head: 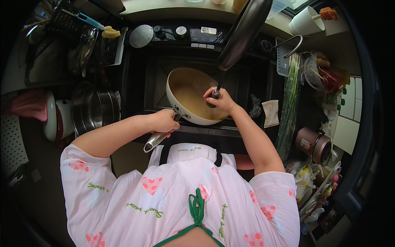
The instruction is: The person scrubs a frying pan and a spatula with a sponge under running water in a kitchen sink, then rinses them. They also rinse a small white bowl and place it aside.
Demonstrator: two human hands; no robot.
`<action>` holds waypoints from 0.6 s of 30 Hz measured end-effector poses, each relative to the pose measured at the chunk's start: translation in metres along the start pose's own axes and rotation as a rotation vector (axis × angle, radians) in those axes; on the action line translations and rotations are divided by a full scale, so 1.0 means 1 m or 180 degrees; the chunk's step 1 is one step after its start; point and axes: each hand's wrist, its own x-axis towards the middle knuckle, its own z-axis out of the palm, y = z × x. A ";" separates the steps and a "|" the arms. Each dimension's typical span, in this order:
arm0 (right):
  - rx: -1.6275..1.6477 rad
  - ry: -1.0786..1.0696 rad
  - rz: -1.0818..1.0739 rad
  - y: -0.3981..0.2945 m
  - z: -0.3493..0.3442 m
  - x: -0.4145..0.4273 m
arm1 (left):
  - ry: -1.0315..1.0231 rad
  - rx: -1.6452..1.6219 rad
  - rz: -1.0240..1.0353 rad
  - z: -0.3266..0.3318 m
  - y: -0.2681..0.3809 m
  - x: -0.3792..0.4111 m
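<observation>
Over a dark sink (154, 66), my left hand (166, 122) is closed around the metal handle (154, 141) of a white pan (197, 115), which is tilted with its beige inside facing up. Cloudy liquid seems to lie in the pan. My right hand (220, 100) grips a dark pull-out faucet spray head (213, 98) with a metal collar, just above the pan's inside. A thick dark faucet body (243, 37) rises behind it. Whether water is running from the head cannot be told.
Right of the sink lie a beige cloth (271, 113), a steel wool scourer (255, 105) and bagged green onions (290, 102). Stacked metal pots (95, 108) stand at the left. A round strainer (141, 36) rests at the back. A brown lidded container (313, 145) is at the right.
</observation>
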 end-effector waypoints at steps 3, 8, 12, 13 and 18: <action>-0.0067 0.0129 0.0020 0.002 -0.006 0.009 | 0.0013 -0.0028 -0.0024 0.000 0.000 -0.001; 0.0004 0.0131 0.0223 0.002 -0.011 0.015 | 0.0002 -0.0063 -0.0011 0.000 -0.001 0.000; 0.0068 -0.0050 -0.0021 -0.005 0.004 0.008 | 0.0026 -0.0113 -0.0035 0.001 -0.003 0.002; 0.0015 -0.0110 -0.0008 -0.006 0.012 0.006 | 0.0016 -0.0111 -0.0049 0.001 -0.004 0.002; 0.0861 -0.0321 0.0217 -0.007 0.067 0.018 | -0.0045 -0.0267 -0.0102 0.001 -0.005 0.002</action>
